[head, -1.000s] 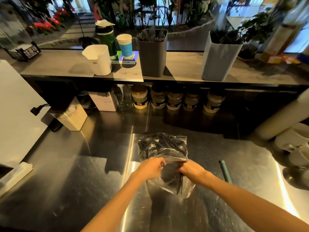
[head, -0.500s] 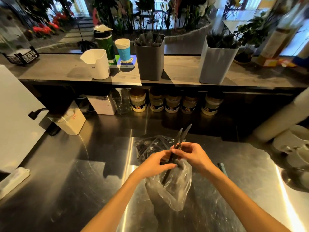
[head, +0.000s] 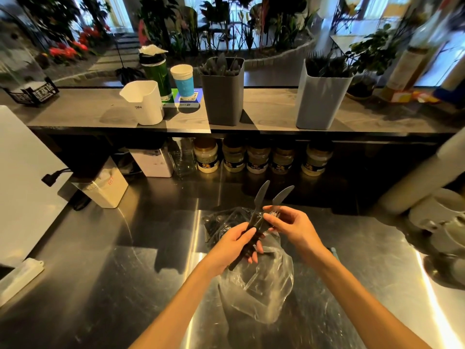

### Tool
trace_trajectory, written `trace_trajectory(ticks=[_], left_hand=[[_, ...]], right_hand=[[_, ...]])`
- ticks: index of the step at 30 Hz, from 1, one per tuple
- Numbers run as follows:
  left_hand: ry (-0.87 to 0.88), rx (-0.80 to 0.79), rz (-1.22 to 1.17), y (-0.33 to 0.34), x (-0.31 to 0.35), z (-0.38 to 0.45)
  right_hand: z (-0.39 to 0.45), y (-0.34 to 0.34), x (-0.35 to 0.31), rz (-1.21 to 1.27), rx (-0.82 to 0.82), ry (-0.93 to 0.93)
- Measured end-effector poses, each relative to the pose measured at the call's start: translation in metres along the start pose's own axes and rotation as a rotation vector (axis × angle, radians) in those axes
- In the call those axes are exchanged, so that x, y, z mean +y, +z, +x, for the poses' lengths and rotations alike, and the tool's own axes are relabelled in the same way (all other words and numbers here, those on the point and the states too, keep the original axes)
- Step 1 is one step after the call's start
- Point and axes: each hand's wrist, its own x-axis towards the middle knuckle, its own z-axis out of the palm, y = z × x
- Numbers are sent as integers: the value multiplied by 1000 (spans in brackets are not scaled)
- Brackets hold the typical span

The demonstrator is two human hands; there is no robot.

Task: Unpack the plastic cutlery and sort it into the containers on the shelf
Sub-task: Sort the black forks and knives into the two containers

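No legible text; small print on white container [head: 143, 103] and jar labels [head: 207, 167] too blurred.

left arm: bare forearm, reaches up from bottom centre toward frame middle
left hand [head: 235, 244]: palm turned inward, fingers curled round dark knife handles, thumb on top
right arm: bare forearm, enters from lower right, angled up-left
right hand [head: 293, 226]: just beside left hand, slightly higher; fingertips [head: 268, 217] pinch same bundle, other fingers loosely bent
hands: nearly touching
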Motion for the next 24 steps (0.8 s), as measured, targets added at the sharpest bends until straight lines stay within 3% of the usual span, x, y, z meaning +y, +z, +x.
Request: trace_trajectory(ticks=[10, 15, 24], left_hand=[[-63, -110, 15, -15, 14, -2], [27, 1, 216, -19, 32, 4], [134, 23, 180, -55, 80, 14]], right_hand=[[15, -10, -26, -37, 22, -77], [32, 1, -51, -79, -21, -121], [65, 22, -117, -148, -19, -268]])
